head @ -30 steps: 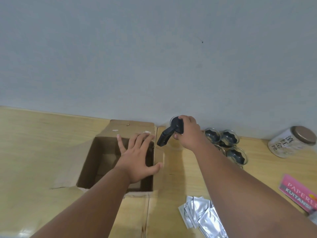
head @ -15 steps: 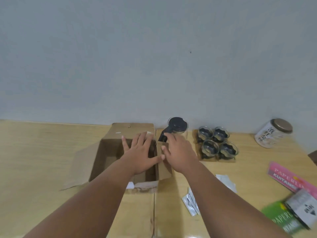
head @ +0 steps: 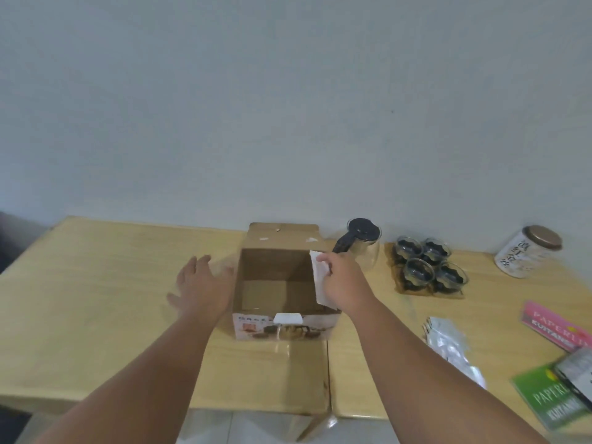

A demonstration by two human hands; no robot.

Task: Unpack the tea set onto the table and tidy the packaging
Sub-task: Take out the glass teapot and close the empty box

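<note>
An open cardboard box (head: 282,283) stands on the wooden table (head: 112,299), and its inside looks empty. My right hand (head: 339,280) grips the box's right side flap (head: 318,277) and holds it upright. My left hand (head: 205,286) hovers open beside the box's left wall, fingers spread. Behind the box to the right stands a glass teapot (head: 363,243) with a black lid and handle. Several glass cups (head: 427,265) sit together in a cardboard holder further right.
A white jar with a gold lid (head: 528,251) stands at the far right. Silver sachets (head: 448,344), a pink booklet (head: 557,325) and a green booklet (head: 551,398) lie on the right. The front flap (head: 294,373) of the box lies flat toward me.
My right hand let go of the teapot, left it on the table and took the box's right flap. My left hand came off the box's top to its left side.
</note>
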